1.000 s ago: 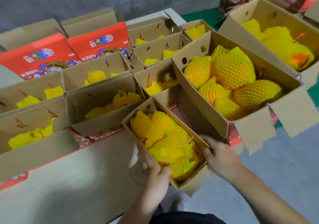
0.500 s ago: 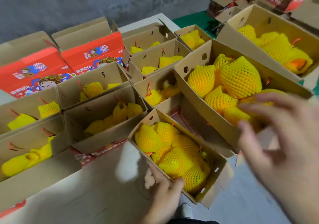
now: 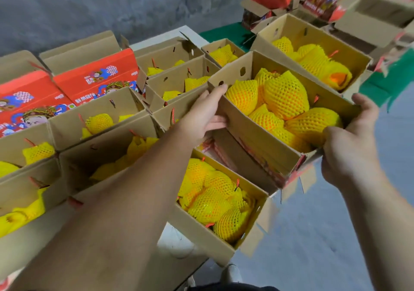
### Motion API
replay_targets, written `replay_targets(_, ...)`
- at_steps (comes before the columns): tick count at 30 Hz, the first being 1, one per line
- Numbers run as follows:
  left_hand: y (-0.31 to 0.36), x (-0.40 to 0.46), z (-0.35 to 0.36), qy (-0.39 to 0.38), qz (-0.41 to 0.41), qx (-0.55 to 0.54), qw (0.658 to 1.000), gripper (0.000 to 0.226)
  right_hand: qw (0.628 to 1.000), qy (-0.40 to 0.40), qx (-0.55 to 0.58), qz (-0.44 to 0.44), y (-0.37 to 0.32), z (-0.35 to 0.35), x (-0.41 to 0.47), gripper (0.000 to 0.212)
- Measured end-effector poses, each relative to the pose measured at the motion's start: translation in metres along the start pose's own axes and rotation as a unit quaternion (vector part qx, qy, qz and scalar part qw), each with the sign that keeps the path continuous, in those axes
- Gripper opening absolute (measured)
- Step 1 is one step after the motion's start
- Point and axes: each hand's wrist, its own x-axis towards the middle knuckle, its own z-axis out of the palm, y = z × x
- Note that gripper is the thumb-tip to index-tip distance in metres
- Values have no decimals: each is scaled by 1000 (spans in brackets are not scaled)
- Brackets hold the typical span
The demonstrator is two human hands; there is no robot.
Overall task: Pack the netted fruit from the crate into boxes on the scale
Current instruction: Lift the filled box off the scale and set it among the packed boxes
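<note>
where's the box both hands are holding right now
In the head view it sits right of centre: the box of netted fruit is held between the left hand and right hand, just beyond the nearer filled box.

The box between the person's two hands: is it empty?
No. The box, held by the left hand and right hand, is full of netted fruit.

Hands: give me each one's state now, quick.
Left hand: grips the far-left wall of the fruit box.
Right hand: grips that box's near-right end.
</note>
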Motion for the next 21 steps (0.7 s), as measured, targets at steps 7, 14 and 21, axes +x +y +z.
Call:
replay_targets(7, 25, 1, 17, 98, 178, 176, 963, 19, 996, -58, 60, 10, -4, -10, 0, 84)
replay_targets(14, 50, -8, 37, 140, 269, 200, 932, 17, 988, -61, 132, 46, -10, -26, 13, 83)
replay_targets(21, 26, 4, 26, 121, 232, 153, 953, 46, 987, -93, 112, 66, -4, -18, 13, 75)
